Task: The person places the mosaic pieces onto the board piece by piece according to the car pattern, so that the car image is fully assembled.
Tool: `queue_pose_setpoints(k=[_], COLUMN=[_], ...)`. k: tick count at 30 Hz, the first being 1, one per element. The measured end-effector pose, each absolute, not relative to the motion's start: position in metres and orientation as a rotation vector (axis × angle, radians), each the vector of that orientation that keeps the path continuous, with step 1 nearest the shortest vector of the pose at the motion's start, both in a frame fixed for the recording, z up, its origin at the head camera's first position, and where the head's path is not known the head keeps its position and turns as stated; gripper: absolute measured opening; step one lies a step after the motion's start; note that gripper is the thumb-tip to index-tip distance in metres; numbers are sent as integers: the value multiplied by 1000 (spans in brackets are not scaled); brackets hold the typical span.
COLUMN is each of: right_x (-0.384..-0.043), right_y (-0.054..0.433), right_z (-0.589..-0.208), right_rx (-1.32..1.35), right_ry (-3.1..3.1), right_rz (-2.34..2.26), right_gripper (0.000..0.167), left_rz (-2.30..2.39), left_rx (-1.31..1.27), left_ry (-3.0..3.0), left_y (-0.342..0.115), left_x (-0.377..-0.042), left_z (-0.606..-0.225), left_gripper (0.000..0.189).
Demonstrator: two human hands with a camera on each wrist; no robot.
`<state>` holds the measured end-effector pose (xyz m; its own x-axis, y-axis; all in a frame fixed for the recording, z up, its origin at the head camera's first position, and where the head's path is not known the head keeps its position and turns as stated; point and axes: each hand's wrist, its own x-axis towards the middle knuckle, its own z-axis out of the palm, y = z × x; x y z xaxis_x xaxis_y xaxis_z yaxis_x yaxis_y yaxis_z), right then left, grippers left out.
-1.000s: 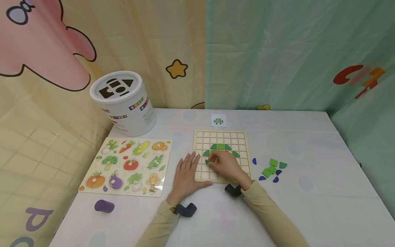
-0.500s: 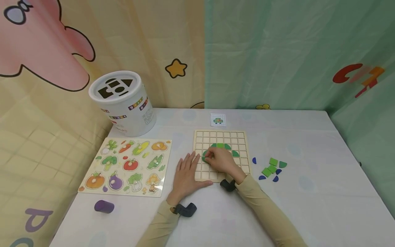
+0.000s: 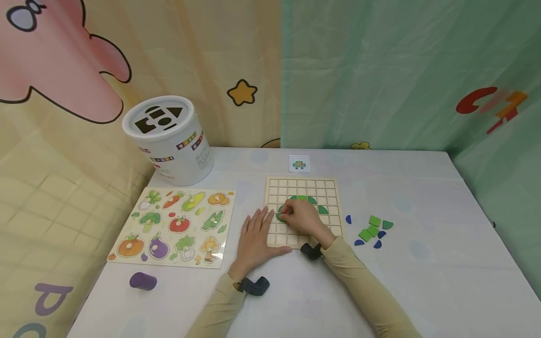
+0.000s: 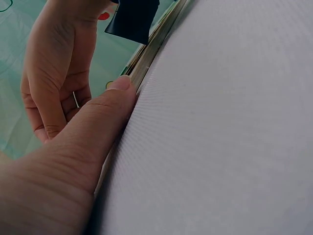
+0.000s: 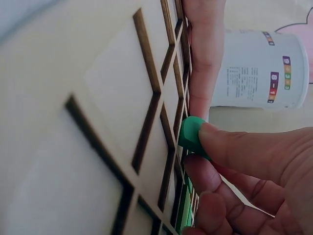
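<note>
A wooden grid board (image 3: 308, 186) lies mid-table, with green pieces (image 3: 323, 210) set in some of its cells. My left hand (image 3: 254, 239) rests along the board's left edge, fingers straight and thumb at the near edge; in the left wrist view the thumb (image 4: 105, 110) touches the board's side. Over the board's left half, my right hand (image 3: 303, 218) pinches a green quarter-circle piece (image 5: 191, 134) between thumb and fingers, right at a cell just below another green piece. The right hand hides part of the cells behind it.
Loose green squares (image 3: 374, 221), a green quarter piece (image 3: 387, 225) and several blue half-circles (image 3: 348, 219) lie right of the board. A picture card (image 3: 299, 164) sits behind it. Leftward are a vegetable puzzle (image 3: 171, 228), a white bucket (image 3: 173, 145) and a purple cylinder (image 3: 142, 281).
My right hand has moved slightly left and away from me with the green quarter-circle piece, bringing it to a cell at the board's left side. The left hand stays put.
</note>
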<state>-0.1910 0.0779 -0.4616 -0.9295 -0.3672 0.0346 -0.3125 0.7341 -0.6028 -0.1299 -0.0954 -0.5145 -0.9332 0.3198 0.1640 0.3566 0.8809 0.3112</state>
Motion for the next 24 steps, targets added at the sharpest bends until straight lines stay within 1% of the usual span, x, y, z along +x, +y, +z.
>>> queue_pose_setpoints(k=[10, 18, 24], right_x=[-191, -191, -192], right_y=[80, 82, 83], right_z=[-459, -461, -463], right_rx=[-554, -528, -515], right_ry=[2866, 2864, 2857], right_rz=[-1017, -967, -959], right_gripper=[13, 20, 20], left_rz=[-511, -511, -517], left_rx=[-529, -532, -537], left_ry=[-2951, -2939, -2926], left_y=[-95, -96, -95], left_x=[-131, -130, -130], left_z=[-515, -514, -515], left_gripper=[113, 113, 113])
